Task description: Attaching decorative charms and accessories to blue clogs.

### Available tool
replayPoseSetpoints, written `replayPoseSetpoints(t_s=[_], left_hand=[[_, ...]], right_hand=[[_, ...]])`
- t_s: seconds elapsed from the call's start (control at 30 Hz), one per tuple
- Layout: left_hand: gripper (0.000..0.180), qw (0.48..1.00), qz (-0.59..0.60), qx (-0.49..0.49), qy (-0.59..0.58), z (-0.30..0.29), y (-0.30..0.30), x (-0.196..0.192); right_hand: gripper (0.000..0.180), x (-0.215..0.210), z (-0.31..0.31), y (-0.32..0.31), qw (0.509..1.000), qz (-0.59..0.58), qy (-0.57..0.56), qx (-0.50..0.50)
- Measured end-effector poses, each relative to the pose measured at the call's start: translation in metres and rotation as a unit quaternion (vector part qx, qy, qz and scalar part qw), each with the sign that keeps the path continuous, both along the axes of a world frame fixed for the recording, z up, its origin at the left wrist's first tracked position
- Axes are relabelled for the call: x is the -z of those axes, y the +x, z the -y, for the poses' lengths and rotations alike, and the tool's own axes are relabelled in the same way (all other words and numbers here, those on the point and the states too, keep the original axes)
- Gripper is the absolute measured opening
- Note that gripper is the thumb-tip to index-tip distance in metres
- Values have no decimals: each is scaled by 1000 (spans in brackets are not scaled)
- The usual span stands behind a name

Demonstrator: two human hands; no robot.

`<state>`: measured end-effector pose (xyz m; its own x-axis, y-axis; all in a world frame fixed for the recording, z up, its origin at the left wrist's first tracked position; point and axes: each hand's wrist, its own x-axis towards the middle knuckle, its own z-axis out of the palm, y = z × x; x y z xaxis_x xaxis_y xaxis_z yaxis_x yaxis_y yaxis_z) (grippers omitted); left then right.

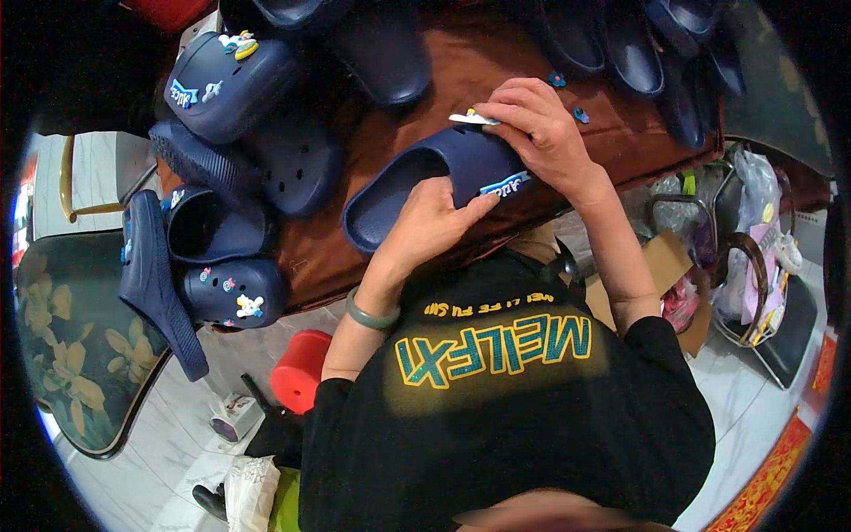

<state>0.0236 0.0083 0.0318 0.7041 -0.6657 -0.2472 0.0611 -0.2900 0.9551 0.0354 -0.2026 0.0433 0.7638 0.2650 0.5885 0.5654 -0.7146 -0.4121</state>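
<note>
A dark blue clog (377, 206) lies at the near edge of the brown-covered table, its toe pointing right. My left hand (427, 217), with a bangle (370, 316) on the wrist, grips it; the fingers reach into the opening and the thumb rests outside. On the clog's near side sits a blue-and-white banner charm (505, 185). Between the thumb and fingers of my right hand (542, 133) is a white shoe charm (470, 118) with some yellow, held just above the clog's upper. My fingers hide part of this charm.
Several more blue clogs, some decorated, are heaped at the left (226, 84). Others line the far right (634, 58). Two small charms (581, 115) lie right of my hand on the brown cloth (461, 53). A red stool (300, 371) stands below the table, and a cardboard box (660, 275) lies to the right.
</note>
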Motion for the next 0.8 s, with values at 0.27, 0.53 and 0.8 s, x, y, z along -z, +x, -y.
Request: replayPoseSetpoints(t_s=[0.27,0.53,0.8], left_hand=[[33,999,39,-27,11,0,-2,0],[33,999,28,-35,-10,3,-2,-5],[37,999,20,-32,-19,3,-1,5]], right_hand=[[23,-36,-2,-8,992,-44,-111,-49],[26,-43,14,11,965,-146,-194,-100],[25,-38,0,-10,974,-100,-195,-49]])
